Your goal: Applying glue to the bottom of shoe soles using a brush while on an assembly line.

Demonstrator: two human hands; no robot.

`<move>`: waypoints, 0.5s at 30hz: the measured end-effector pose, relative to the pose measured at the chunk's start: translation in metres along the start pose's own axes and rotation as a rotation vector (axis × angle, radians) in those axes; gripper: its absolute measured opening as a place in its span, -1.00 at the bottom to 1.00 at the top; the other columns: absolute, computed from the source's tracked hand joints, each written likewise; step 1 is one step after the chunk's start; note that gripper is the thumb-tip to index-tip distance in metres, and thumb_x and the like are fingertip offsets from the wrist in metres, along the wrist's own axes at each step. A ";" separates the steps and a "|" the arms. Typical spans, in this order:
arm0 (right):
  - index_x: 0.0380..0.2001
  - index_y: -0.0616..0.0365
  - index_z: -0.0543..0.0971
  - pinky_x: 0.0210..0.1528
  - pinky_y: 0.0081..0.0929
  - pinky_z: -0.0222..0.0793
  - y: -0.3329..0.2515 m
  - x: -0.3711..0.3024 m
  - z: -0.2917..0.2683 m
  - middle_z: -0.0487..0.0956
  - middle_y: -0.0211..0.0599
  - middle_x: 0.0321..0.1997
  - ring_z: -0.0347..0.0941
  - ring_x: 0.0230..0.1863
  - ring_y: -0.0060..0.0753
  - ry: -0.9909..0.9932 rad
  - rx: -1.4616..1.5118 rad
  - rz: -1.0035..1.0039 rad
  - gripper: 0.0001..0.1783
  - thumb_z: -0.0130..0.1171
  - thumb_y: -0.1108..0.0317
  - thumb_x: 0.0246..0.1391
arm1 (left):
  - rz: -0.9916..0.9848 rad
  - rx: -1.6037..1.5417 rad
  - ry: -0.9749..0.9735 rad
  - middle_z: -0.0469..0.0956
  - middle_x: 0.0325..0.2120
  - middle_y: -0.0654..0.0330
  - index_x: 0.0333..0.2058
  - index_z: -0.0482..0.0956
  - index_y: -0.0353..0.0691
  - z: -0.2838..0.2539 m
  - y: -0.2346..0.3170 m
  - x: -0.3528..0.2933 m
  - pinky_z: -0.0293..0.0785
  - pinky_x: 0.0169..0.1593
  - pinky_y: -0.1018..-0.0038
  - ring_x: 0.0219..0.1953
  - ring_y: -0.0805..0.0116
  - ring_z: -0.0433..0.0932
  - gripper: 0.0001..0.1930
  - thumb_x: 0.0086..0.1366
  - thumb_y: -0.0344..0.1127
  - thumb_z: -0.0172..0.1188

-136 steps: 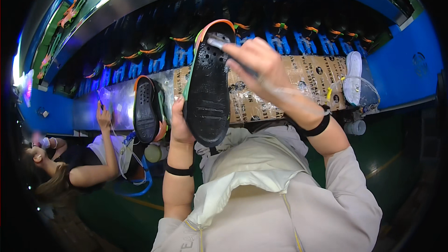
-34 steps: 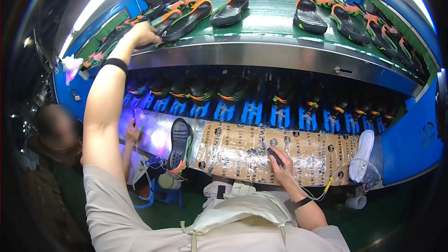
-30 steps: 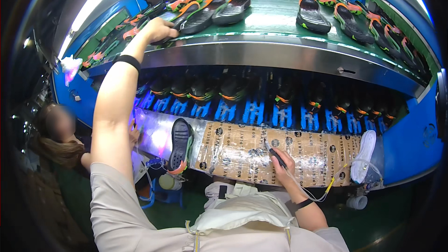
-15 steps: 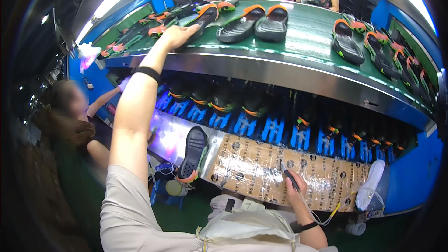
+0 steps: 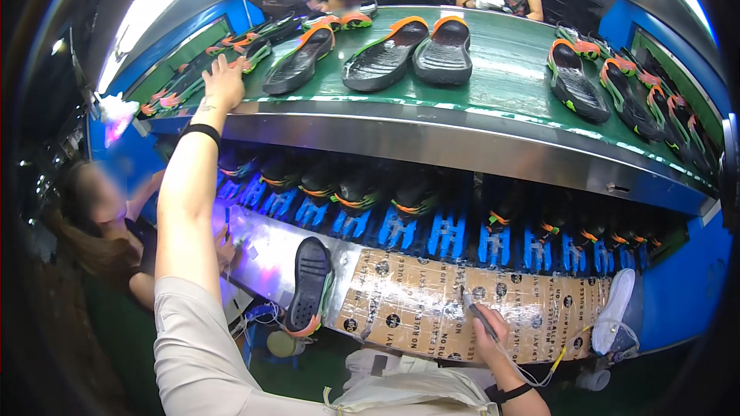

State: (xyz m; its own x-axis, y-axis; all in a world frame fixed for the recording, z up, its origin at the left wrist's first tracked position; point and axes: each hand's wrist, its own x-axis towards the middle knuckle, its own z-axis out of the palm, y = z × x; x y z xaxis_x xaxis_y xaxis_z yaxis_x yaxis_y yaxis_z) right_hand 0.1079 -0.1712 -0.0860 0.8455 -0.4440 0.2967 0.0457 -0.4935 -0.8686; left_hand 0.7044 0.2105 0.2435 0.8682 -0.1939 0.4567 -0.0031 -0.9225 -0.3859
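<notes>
Hands well apart. Left hand (image 5: 223, 85) upper left of frame, over near edge of green belt (image 5: 505, 65), fingers spread, nothing seen in its grasp; right by its fingertips is an orange-and-green shoe part (image 5: 248, 62), contact or not I can't tell. Right hand (image 5: 493, 331) lower right of centre, closed round a slim dark-handled tool (image 5: 483, 319), pale tip toward upper left, over the printed cardboard (image 5: 432, 300) on the desk (image 5: 344, 258); thin tube with yellow connector (image 5: 556, 357) beside that wrist. Key relation: nearest whole black sole (image 5: 297, 65) lies on the belt just right of the left hand, apart from it, long axis slanting lower left to upper right, orange-rimmed end at the top. Left hand clearly nearer; right hand well below, far side of the metal belt edge (image 5: 432, 129). Two more soles (image 5: 385, 58) sit right of that one at upper centre, just beside each other. Another black sole (image 5: 310, 281) on desk, left of the cardboard, long axis near vertical, holed end low. White sole (image 5: 615, 310) at cardboard's right end, tilted slightly.
</notes>
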 end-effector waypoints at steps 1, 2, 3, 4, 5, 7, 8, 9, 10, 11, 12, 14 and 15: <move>0.00 0.29 0.68 -0.33 -0.32 0.41 -0.002 0.000 -0.001 0.61 -0.10 -0.37 0.55 -0.41 -0.17 0.008 -0.012 -0.011 -0.65 0.32 0.45 0.12 | 0.038 0.044 0.008 0.14 0.46 -0.13 0.48 0.23 0.17 0.000 -0.003 0.008 0.14 0.40 -0.28 0.48 -0.13 0.16 -0.25 0.31 -0.36 0.09; 0.00 0.29 0.68 -0.33 -0.32 0.41 -0.003 0.000 -0.002 0.61 -0.11 -0.37 0.54 -0.42 -0.18 0.014 -0.022 -0.023 -0.64 0.32 0.45 0.12 | 0.061 0.014 -0.053 0.13 0.47 -0.08 0.49 0.21 0.18 0.001 -0.007 0.015 0.14 0.40 -0.29 0.50 -0.06 0.16 -0.24 0.31 -0.38 0.08; 0.01 0.29 0.68 -0.33 -0.32 0.41 -0.004 -0.001 -0.002 0.60 -0.12 -0.38 0.54 -0.42 -0.18 0.013 -0.029 -0.029 -0.64 0.32 0.45 0.12 | 0.086 -0.003 -0.093 0.21 0.43 -0.06 0.48 0.24 0.18 0.003 -0.007 0.018 0.17 0.39 -0.32 0.48 -0.01 0.20 -0.26 0.31 -0.41 0.06; 0.03 0.28 0.67 -0.33 -0.32 0.40 -0.004 0.000 -0.002 0.59 -0.13 -0.39 0.52 -0.43 -0.20 0.011 -0.021 -0.019 -0.63 0.30 0.45 0.14 | 0.113 -0.031 -0.074 0.31 0.35 -0.06 0.44 0.31 0.16 0.004 -0.008 0.019 0.23 0.36 -0.28 0.43 -0.02 0.28 -0.30 0.31 -0.42 0.06; 0.03 0.29 0.67 -0.33 -0.33 0.40 -0.006 0.001 -0.002 0.59 -0.13 -0.38 0.52 -0.43 -0.20 0.017 -0.023 -0.017 -0.63 0.30 0.46 0.14 | 0.137 -0.058 -0.055 0.40 0.26 -0.06 0.40 0.38 0.14 0.006 -0.009 0.020 0.29 0.32 -0.24 0.38 -0.02 0.35 -0.35 0.32 -0.43 0.05; 0.04 0.29 0.67 -0.32 -0.34 0.40 -0.011 0.003 -0.003 0.59 -0.13 -0.37 0.52 -0.41 -0.20 0.005 -0.014 -0.009 -0.63 0.29 0.47 0.15 | 0.164 -0.064 0.052 0.51 0.11 -0.03 0.31 0.48 0.11 0.011 -0.022 0.022 0.37 0.26 -0.16 0.27 -0.03 0.46 -0.42 0.32 -0.45 0.06; 0.04 0.29 0.67 -0.32 -0.34 0.40 -0.011 0.004 -0.003 0.59 -0.12 -0.37 0.52 -0.41 -0.20 0.007 -0.005 -0.018 -0.63 0.29 0.47 0.15 | 0.175 -0.065 0.100 0.56 0.04 -0.02 0.26 0.53 0.09 0.016 -0.030 0.019 0.41 0.23 -0.13 0.22 -0.04 0.51 -0.46 0.32 -0.46 0.07; 0.04 0.30 0.67 -0.31 -0.34 0.40 -0.010 0.003 -0.003 0.60 -0.12 -0.36 0.52 -0.41 -0.19 0.024 -0.009 -0.010 -0.63 0.29 0.48 0.15 | 0.244 -0.057 0.160 0.61 -0.09 -0.01 0.19 0.59 0.06 0.005 -0.012 0.013 0.49 0.14 -0.01 0.07 -0.11 0.59 -0.51 0.31 -0.47 0.09; 0.04 0.30 0.66 -0.31 -0.34 0.40 -0.008 0.003 0.000 0.60 -0.12 -0.35 0.52 -0.40 -0.19 0.029 0.004 -0.016 -0.63 0.30 0.48 0.15 | 0.272 -0.130 0.186 0.63 -0.10 -0.04 0.19 0.60 -0.02 0.002 -0.014 0.008 0.49 0.15 0.06 0.05 -0.11 0.60 -0.52 0.30 -0.46 0.09; 0.04 0.30 0.66 -0.30 -0.34 0.41 -0.007 0.002 0.001 0.60 -0.11 -0.35 0.53 -0.40 -0.18 0.024 0.007 -0.021 -0.63 0.30 0.48 0.15 | 0.297 -0.203 0.211 0.66 -0.10 -0.07 0.19 0.61 -0.10 -0.001 -0.017 0.005 0.49 0.17 0.12 0.04 -0.11 0.61 -0.52 0.29 -0.45 0.10; 0.04 0.31 0.66 -0.30 -0.34 0.41 -0.005 0.002 0.001 0.60 -0.11 -0.35 0.53 -0.40 -0.18 0.023 0.009 -0.027 -0.63 0.30 0.49 0.15 | 0.332 -0.326 0.254 0.69 -0.16 -0.09 0.12 0.65 -0.12 -0.010 -0.021 0.001 0.54 0.09 0.11 -0.04 -0.10 0.65 -0.60 0.31 -0.39 0.15; 0.04 0.31 0.66 -0.28 -0.34 0.41 -0.002 0.000 0.001 0.60 -0.10 -0.33 0.53 -0.38 -0.17 0.020 0.011 -0.010 -0.63 0.30 0.49 0.15 | 0.317 -0.632 0.323 0.73 -0.31 -0.12 -0.04 0.73 -0.21 -0.045 -0.016 -0.017 0.62 -0.08 0.13 -0.21 -0.05 0.74 -0.69 0.33 -0.21 0.27; 0.04 0.31 0.66 -0.27 -0.34 0.42 -0.004 0.001 0.004 0.60 -0.10 -0.33 0.53 -0.38 -0.16 -0.008 0.038 -0.028 -0.63 0.30 0.49 0.15 | 0.332 -0.711 0.510 0.75 -0.37 -0.04 -0.03 0.75 -0.17 -0.030 -0.059 -0.010 0.63 -0.13 0.17 -0.30 -0.04 0.75 -0.64 0.39 -0.07 0.22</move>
State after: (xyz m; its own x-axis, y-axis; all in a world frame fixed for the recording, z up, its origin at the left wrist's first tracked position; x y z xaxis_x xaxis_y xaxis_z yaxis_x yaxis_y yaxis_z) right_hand 0.1110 -0.1665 -0.0835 0.8476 -0.4245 0.3185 0.0898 -0.4767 -0.8745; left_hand 0.6805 0.2570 0.2858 0.4468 -0.4515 0.7724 -0.6607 -0.7486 -0.0554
